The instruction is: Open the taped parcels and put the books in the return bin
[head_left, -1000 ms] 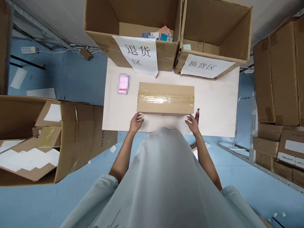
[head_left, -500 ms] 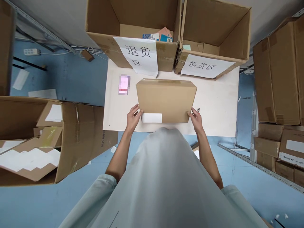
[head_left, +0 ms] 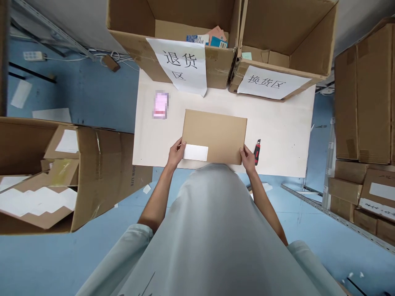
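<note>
We have a big white table (head_left: 280,131) in front of us. A large brown carton (head_left: 114,168) sits at 9 o'clock, with boxes and papers in it. Tall cartons (head_left: 373,102) stand at 3 o'clock. Two open bins (head_left: 220,68) (head_left: 311,51) made of cardboard sit at the far side of the table, one at 12 o'clock and one at 1 o'clock, and each has a white paper sign (head_left: 185,61) (head_left: 271,83) on its front.

Our brown box (head_left: 216,133) is right in the middle, over the near part of the table. It has just been turned, so its wide, plain side now faces up at us and the shiny tape is out of sight. We think that helps, as the wide side is easy to look at. We can't tell if the box touches the table.

Our left hand (head_left: 175,155) pinches the box at its 8 o'clock corner, thumb on the front, fingers a bit curled. Our right hand (head_left: 248,160) pinches it at its 4 o'clock corner, also only a little open.

A pink thing (head_left: 160,105), too blurry to name, lies at 10 o'clock from the box. A white label (head_left: 195,152) is stuck on the box near our left thumb. A red and black cutter (head_left: 257,153) lies just beside our right hand, at 1 o'clock from it
</note>
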The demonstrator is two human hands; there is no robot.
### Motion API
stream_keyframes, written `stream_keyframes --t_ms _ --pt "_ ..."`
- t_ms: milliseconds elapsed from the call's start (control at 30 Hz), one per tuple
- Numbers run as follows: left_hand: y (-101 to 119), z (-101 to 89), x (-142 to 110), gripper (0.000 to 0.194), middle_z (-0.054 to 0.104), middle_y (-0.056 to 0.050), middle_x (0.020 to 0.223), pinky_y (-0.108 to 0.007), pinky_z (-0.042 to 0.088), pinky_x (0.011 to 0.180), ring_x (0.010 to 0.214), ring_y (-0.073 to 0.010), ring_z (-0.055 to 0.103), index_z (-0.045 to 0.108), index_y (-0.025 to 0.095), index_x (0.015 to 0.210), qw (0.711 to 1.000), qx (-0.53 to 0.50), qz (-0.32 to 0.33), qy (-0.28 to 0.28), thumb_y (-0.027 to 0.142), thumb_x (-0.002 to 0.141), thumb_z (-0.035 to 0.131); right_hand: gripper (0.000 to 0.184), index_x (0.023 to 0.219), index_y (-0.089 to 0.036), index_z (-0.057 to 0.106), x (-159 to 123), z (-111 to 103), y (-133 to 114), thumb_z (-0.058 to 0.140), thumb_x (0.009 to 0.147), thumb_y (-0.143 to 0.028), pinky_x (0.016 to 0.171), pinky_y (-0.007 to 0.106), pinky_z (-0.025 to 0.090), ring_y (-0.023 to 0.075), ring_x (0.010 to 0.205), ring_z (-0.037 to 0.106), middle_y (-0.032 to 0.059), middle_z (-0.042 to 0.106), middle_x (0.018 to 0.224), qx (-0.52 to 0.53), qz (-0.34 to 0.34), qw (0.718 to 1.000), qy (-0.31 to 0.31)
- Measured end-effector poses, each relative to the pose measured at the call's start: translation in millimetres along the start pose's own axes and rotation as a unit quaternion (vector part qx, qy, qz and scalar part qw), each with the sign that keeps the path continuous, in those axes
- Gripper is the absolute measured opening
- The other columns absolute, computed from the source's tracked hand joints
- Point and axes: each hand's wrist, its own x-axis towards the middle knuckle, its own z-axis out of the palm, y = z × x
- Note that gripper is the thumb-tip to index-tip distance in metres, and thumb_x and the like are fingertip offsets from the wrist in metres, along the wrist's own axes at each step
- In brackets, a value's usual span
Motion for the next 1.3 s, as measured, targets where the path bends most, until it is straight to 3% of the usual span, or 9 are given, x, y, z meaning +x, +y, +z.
stream_keyframes --t_ms 233,400,533,667,767,900,1000,1167,1300 --pt "-3 6.1 -8 0.078 0.046 -0.024 0.181 -0.052 0.047 0.133 0.163 -0.0392 0.054 0.057 0.016 0.168 0.995 0.035 -0.046 0.084 0.059 0.105 0.073 0.099 0.167 -0.014 0.058 -6 16 10 0.065 0.096 -0.083 0.128 0.054 0.052 0.0341 0.156 0.06 0.0228 0.061 0.17 0.024 0.053 0.993 0.102" --pt "7 -1.5 -19 0.074 0.065 -0.019 0.167 -0.055 0.047 0.134 0.158 -0.0392 0.06 0.067 0.018 0.159 0.998 0.055 0.012 0.005 0.064 0.101 0.074 0.093 0.158 -0.016 0.065 -6 16 20 0.071 0.093 -0.081 0.129 0.055 0.05 0.0342 0.151 0.065 0.0218 0.068 0.163 0.072 0.071 0.992 0.073" --pt "40 -5.5 -40 0.077 0.079 -0.018 0.148 -0.055 0.048 0.135 0.15 -0.038 0.069 0.072 0.015 0.155 0.996 0.067 0.049 0.015 0.063 0.097 0.081 0.091 0.146 -0.018 0.074 0 -10 35 0.076 0.084 -0.085 0.125 0.054 0.054 0.0349 0.141 0.072 0.0188 0.077 0.15 0.108 0.099 0.987 0.066" --pt "86 14.7 -78 0.063 0.082 -0.012 0.144 -0.049 0.055 0.131 0.145 -0.033 0.074 0.075 0.021 0.152 0.98 0.1 0.161 -0.066 0.062 0.105 0.076 0.08 0.127 -0.021 0.081 3 -49 52 0.082 0.077 -0.084 0.122 0.052 0.057 0.0349 0.138 0.072 0.0146 0.082 0.142 0.118 0.134 0.978 0.111" --pt "109 44.3 -103 0.056 0.078 -0.008 0.152 -0.046 0.061 0.125 0.143 -0.0294 0.075 0.072 0.026 0.156 0.936 0.153 0.286 -0.135 0.056 0.109 0.073 0.073 0.115 -0.023 0.081 4 -71 62 0.081 0.077 -0.086 0.108 0.044 0.063 0.0309 0.126 0.076 0.0109 0.086 0.129 0.147 0.164 0.971 0.089" --pt "117 76.5 -120 0.066 0.07 -0.008 0.163 -0.047 0.061 0.126 0.156 -0.0268 0.065 0.048 0.029 0.176 0.878 0.207 0.399 -0.162 0.044 0.114 0.069 0.066 0.098 -0.025 0.078 4 -83 69 0.08 0.078 -0.088 0.09 0.038 0.066 0.0267 0.106 0.078 0.0074 0.087 0.109 0.166 0.204 0.963 0.063" --pt "118 84.8 -122 0.069 0.064 -0.01 0.17 -0.05 0.061 0.125 0.159 -0.0274 0.061 0.04 0.03 0.179 0.857 0.226 0.434 -0.163 0.04 0.116 0.066 0.064 0.101 -0.026 0.079 3 -83 71 0.078 0.082 -0.087 0.092 0.037 0.067 0.0259 0.108 0.078 0.0069 0.087 0.114 0.181 0.206 0.96 0.054" --pt "122 74.1 -120 0.073 0.059 -0.015 0.174 -0.049 0.064 0.12 0.154 -0.0318 0.067 0.045 0.027 0.177 0.868 0.289 0.385 -0.125 0.056 0.113 0.067 0.061 0.104 -0.026 0.08 3 -77 69 0.075 0.087 -0.085 0.1 0.042 0.067 0.0281 0.115 0.079 0.007 0.088 0.117 0.187 0.209 0.959 0.037" --pt "111 51.9 -106 0.084 0.06 -0.015 0.173 -0.051 0.06 0.123 0.154 -0.0357 0.065 0.048 0.026 0.175 0.905 0.302 0.287 -0.083 0.07 0.107 0.069 0.069 0.106 -0.026 0.082 5 -68 60 0.082 0.077 -0.088 0.107 0.044 0.065 0.0311 0.123 0.078 0.0081 0.088 0.124 0.183 0.2 0.962 0.03"
